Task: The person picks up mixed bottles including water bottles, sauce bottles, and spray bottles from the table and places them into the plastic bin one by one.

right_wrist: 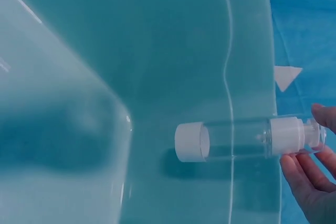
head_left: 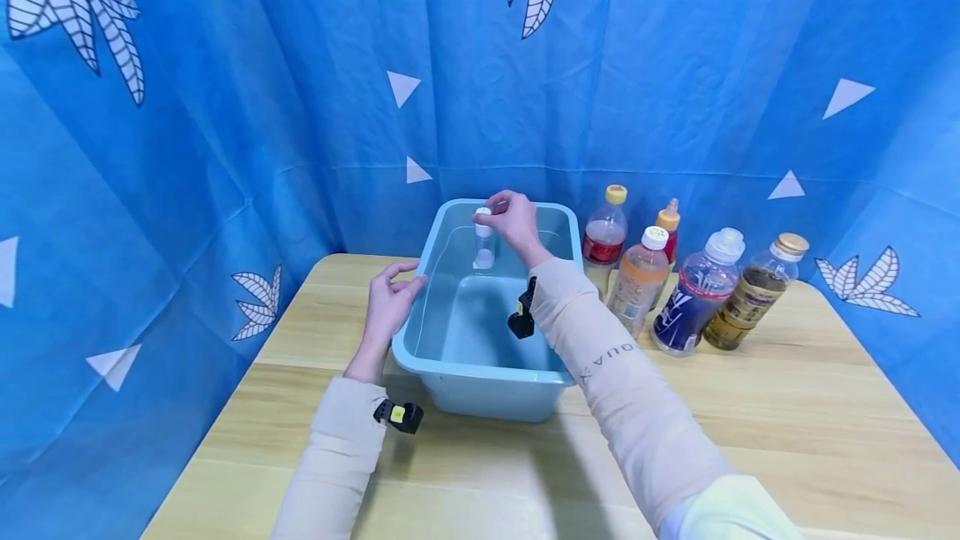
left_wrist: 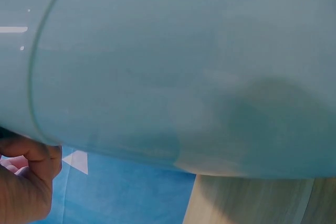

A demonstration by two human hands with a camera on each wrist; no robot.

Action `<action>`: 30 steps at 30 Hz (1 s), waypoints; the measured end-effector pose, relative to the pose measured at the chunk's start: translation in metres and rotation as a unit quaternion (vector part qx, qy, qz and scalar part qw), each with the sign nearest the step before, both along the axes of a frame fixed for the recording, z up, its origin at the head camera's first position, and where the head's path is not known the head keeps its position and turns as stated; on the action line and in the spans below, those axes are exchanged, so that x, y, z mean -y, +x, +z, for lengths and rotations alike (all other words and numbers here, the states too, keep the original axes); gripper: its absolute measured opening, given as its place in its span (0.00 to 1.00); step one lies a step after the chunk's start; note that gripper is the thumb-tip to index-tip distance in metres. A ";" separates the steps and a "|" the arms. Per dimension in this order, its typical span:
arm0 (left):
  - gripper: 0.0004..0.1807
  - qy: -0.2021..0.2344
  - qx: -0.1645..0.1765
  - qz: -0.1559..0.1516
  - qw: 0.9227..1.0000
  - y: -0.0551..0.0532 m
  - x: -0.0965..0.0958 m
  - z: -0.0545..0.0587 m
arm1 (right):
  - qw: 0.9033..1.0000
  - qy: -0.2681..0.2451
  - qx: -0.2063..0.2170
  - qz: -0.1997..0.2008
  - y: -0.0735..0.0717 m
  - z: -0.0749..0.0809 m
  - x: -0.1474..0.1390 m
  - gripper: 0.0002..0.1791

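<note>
A light blue plastic basin (head_left: 487,372) stands on the wooden table, water-like outlines running along its inner walls. At its left rim, my left hand (head_left: 390,300) grips the edge with thumb and fingers; the left wrist view shows these curled fingers (left_wrist: 44,161) against the basin wall. Inside the far end, my right hand (head_left: 517,225) holds a small clear pump bottle (right_wrist: 236,139) by its capped top. The bottle hangs upright beside the far wall, with a white base and a white collar. In the right wrist view, fingertips and thumb pinch its clear cap.
Several drink bottles stand right of the basin: a yellow-capped one (head_left: 604,232), an orange-labelled one (head_left: 639,283), a dark blue-labelled one (head_left: 693,298) and a brown one (head_left: 752,297). A red squeeze bottle (head_left: 670,232) is partly hidden behind them. A blue curtain (head_left: 360,90) closes off the back.
</note>
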State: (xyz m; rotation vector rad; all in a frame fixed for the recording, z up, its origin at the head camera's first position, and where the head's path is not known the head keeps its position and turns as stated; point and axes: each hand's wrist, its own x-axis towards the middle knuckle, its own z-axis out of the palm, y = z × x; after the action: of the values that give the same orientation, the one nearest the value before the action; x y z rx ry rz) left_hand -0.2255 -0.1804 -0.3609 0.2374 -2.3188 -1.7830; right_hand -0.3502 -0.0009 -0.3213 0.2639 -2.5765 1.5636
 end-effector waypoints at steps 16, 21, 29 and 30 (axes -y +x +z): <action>0.17 0.002 0.002 0.002 1.000 0.002 -0.001 0.000 | 0.998 0.054 0.029 0.000 -0.003 -0.017 0.011 0.16; 0.17 0.002 0.003 0.002 1.000 0.002 -0.003 0.000 | 0.997 0.074 0.035 0.009 -0.005 -0.023 0.013 0.16; 0.16 0.001 -0.005 0.008 1.000 0.002 -0.003 -0.001 | 0.994 0.082 0.060 0.025 -0.001 -0.029 0.017 0.15; 0.16 0.000 -0.005 0.009 1.000 0.002 -0.003 -0.001 | 0.994 0.083 0.062 0.030 -0.001 -0.030 0.018 0.15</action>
State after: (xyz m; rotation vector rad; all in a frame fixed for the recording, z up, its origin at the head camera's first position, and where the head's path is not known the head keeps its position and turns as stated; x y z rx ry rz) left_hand -0.2237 -0.1773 -0.3622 0.2482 -2.3032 -1.7724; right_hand -0.3511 -0.0188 -0.3512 0.2692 -2.8232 1.4288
